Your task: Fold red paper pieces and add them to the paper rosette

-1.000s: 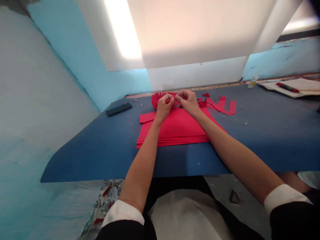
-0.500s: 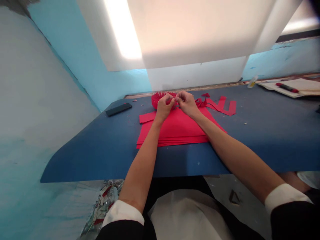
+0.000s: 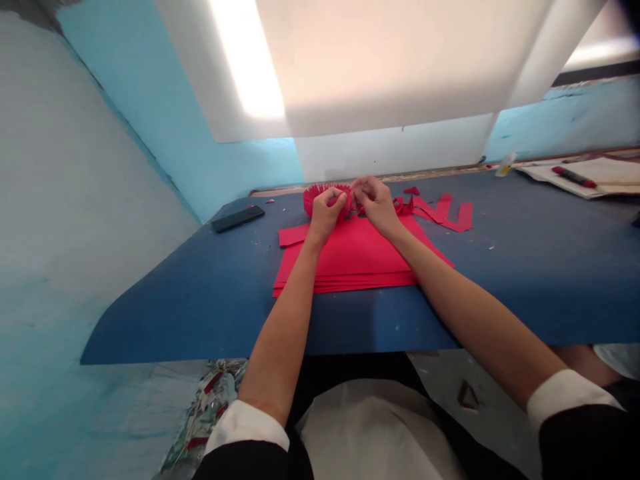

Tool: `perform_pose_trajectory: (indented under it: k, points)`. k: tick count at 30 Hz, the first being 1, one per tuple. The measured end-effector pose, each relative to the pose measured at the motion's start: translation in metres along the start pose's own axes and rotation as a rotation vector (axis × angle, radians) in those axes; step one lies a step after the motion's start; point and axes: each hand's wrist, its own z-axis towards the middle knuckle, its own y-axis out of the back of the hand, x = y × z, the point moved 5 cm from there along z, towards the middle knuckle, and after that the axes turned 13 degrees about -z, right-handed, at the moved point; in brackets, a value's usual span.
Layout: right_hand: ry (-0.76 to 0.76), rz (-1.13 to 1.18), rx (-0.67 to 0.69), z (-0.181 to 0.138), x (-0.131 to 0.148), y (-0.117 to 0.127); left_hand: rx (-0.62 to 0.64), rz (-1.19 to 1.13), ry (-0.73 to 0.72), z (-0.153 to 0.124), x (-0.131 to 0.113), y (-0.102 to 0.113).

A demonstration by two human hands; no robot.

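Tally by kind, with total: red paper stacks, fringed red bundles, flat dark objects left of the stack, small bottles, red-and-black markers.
Red paper stack: 1
Fringed red bundle: 1
Flat dark object: 1
Small bottle: 1
Red-and-black marker: 1
Total: 5

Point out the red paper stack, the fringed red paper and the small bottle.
Red paper stack [image 3: 363, 250]: head view, bare top sheet.
Fringed red paper [image 3: 315, 197]: head view, its visible side.
Small bottle [image 3: 506, 165]: head view, middle of its body.

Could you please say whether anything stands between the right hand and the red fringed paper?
From this view, the left hand partly does, covering the right portion of the red fringed paper, beside the right hand; nothing else visible intervenes.
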Motion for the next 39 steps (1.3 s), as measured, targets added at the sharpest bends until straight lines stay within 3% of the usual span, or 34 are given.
perform_pose_trajectory:
  k: [4, 7, 14, 20, 32, 39]
  points:
    - [0.049, 0.030, 0.021, 0.001, 0.011, 0.004, 0.072, -0.213, 0.183, -0.003, 0.004, -0.005]
    - [0.088, 0.017, 0.068, 0.001, 0.014, 0.005, 0.100, -0.267, 0.244, -0.005, 0.003, -0.007]
    - [0.084, -0.078, 0.052, 0.002, 0.012, 0.011, -0.003, -0.348, 0.326, -0.002, 0.010, -0.002]
    - [0.079, -0.133, -0.030, 0.000, 0.012, 0.016, -0.229, -0.298, 0.200, 0.001, 0.010, 0.011]
    - [0.055, -0.027, -0.034, 0.004, 0.010, 0.019, -0.128, -0.126, 0.074, 0.001, 0.006, 0.011]
    - [-0.017, 0.055, 0.006, 0.007, 0.003, 0.016, -0.032, -0.081, -0.073, 0.006, 0.005, 0.009]
